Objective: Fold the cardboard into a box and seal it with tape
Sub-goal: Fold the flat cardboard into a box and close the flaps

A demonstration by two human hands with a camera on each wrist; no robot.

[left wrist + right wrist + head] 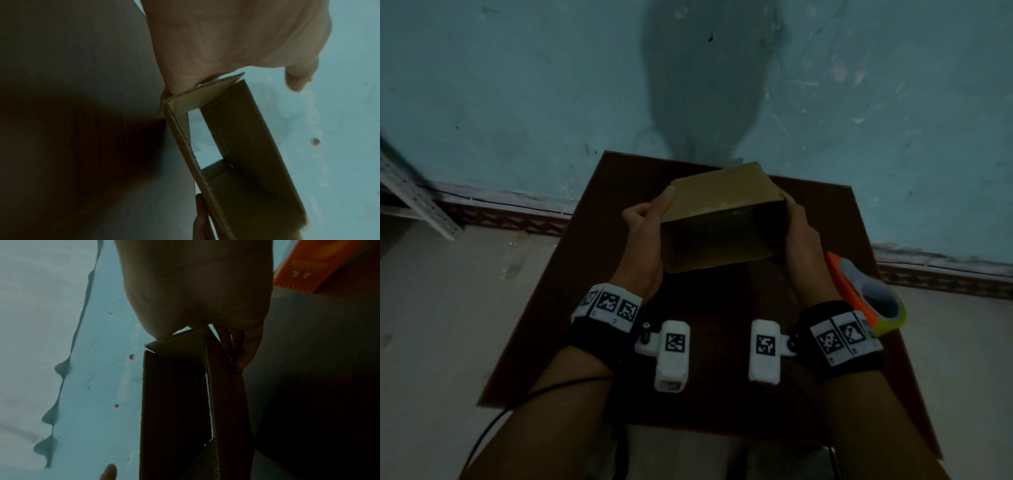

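Note:
A brown cardboard box [722, 219] is held up above a dark brown table [571, 308], partly opened into a sleeve with its open end toward me. My left hand [645, 236] grips its left side, thumb laid on the upper panel. My right hand [803, 236] grips its right side, fingers hidden behind the cardboard. In the left wrist view the cardboard box [242, 146] shows as an open rectangular tube under my left hand [236, 40]. In the right wrist view my right hand [205, 293] pinches the corner of the cardboard box [176, 410].
An orange tape dispenser [866, 294] with a yellow-green roll lies at the table's right edge, close to my right wrist. A teal wall [517, 85] rises just behind the table. A pale metal rack [410, 195] stands at the far left on the light floor.

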